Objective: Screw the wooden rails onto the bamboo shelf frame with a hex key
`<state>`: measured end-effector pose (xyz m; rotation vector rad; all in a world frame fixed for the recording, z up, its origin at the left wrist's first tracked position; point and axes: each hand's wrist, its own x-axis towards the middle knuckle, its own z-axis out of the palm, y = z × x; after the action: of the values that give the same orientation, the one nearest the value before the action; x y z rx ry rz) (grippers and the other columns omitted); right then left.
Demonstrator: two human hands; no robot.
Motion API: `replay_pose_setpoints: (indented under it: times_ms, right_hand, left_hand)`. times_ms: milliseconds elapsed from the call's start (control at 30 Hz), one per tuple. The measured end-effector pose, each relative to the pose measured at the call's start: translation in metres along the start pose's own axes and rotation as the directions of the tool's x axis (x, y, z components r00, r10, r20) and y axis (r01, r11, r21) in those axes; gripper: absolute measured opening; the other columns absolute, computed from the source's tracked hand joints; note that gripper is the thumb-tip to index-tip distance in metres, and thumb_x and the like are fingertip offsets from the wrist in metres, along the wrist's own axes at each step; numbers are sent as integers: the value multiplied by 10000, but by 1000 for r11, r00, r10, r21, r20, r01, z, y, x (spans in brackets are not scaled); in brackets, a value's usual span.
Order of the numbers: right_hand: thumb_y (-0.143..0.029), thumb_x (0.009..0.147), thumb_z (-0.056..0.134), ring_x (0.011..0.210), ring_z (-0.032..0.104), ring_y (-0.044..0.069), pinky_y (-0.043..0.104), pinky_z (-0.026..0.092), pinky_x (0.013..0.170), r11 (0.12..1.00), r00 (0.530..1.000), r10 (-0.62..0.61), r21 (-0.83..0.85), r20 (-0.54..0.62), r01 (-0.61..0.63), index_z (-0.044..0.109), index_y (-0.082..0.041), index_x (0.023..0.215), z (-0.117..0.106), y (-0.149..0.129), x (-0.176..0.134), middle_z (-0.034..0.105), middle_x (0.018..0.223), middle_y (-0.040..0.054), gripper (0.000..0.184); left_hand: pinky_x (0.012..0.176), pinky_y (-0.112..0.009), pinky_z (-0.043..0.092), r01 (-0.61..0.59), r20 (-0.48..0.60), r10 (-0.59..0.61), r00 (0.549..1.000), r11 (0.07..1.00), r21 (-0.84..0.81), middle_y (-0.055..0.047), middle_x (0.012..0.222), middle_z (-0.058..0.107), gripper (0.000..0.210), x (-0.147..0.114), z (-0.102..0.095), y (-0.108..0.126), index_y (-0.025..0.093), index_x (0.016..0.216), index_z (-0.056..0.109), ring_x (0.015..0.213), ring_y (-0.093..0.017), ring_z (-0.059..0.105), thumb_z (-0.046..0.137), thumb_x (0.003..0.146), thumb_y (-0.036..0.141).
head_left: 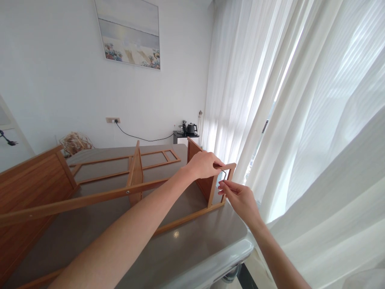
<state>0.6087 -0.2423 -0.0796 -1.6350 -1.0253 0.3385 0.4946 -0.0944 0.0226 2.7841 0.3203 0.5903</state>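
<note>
A wooden shelf unit [90,202] lies on its side on a grey table, its slatted panels standing upright between long rails. My left hand [204,164] is closed over the rail at the unit's right end, its fingertips by the corner of the end frame [231,165]. Just below them, my right hand [240,197] pinches a thin, bent metal hex key [225,175]. The key's upper end reaches the frame near my left fingertips; its exact seat is hidden. A round metal bolt head [127,192] shows on the rail near the middle panel.
The glossy grey table [192,249] has a rounded right corner. White curtains [288,120] hang close on the right. Behind the table, a black kettle [191,128] stands on a small stand, its cord [144,139] running to a wall socket. Dried stalks [76,143] lie at the far left.
</note>
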Motion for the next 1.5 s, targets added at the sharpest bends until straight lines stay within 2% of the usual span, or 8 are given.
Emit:
replay_pose_setpoints:
  times_ms: [167, 300, 400, 500, 800, 1133, 1300, 1500]
  right_hand:
    - [-569, 819, 747, 856, 722, 202, 276, 523, 742, 946, 991, 84, 305, 99, -111, 783, -212, 944, 8, -8, -3, 767, 934, 49, 381]
    - [-494, 777, 825, 887, 710, 132, 187, 515, 714, 760, 959, 160, 591, 234, -271, 777, -214, 949, 15, -18, -2, 762, 1043, 48, 333]
    - [-450, 721, 879, 888, 710, 106, 152, 512, 689, 650, 941, 196, 682, 274, -334, 780, -218, 945, 20, -22, 0, 761, 1082, 44, 337]
    - [-465, 723, 874, 892, 715, 110, 158, 514, 696, 663, 951, 192, 683, 241, -307, 775, -221, 947, 25, -24, -1, 762, 1078, 41, 345]
    - [-582, 799, 765, 892, 725, 206, 291, 535, 776, 882, 998, 54, 469, -7, -45, 748, -215, 968, 31, -13, -9, 760, 974, 57, 404]
    - [-608, 873, 645, 902, 728, 251, 352, 538, 773, 989, 995, -62, 132, -81, 72, 640, -231, 1104, 18, -1, -12, 763, 997, 78, 442]
    - [-586, 944, 522, 838, 713, 225, 333, 503, 710, 971, 968, -171, -199, -183, 133, 614, -263, 1021, 7, 4, -11, 760, 973, 42, 345]
    - [-561, 956, 495, 780, 691, 226, 350, 490, 732, 939, 959, -206, -317, -197, 136, 669, -275, 993, 2, 5, -11, 761, 892, 30, 336]
  left_hand:
    - [833, -274, 510, 3, -14, -3, 1000, 1000, 4, 42, 999, 798, 293, 1, 1, -2, 342, 1080, 798, 896, -186, 717, 632, 841, 311]
    - [858, -285, 512, 9, -24, -8, 1000, 1000, 18, 44, 996, 799, 294, 2, 4, -3, 355, 1083, 795, 926, -192, 717, 626, 843, 327]
    - [842, -287, 514, 39, -27, -38, 999, 998, 38, 48, 967, 799, 296, 1, 4, -2, 375, 1078, 793, 916, -193, 716, 623, 839, 337]
    - [820, -290, 514, 57, -27, -55, 998, 997, 54, 46, 941, 798, 294, 1, 4, 0, 378, 1072, 794, 898, -196, 714, 618, 837, 352]
    - [836, -288, 523, 33, -27, -32, 999, 999, 43, 44, 941, 794, 282, 1, 5, -4, 370, 1067, 796, 888, -192, 710, 615, 850, 363]
    - [805, -296, 498, 2, -33, 0, 999, 999, 48, 72, 880, 781, 224, 1, 4, -3, 367, 950, 797, 835, -178, 693, 608, 842, 313]
    - [841, -301, 504, 11, -24, -11, 1000, 1000, 24, 70, 921, 787, 194, 2, 3, -3, 364, 937, 808, 870, -184, 694, 642, 838, 352]
    - [850, -300, 512, 18, -11, -18, 1000, 1000, 22, 66, 950, 789, 192, 1, 1, -1, 358, 934, 811, 865, -183, 698, 646, 839, 342]
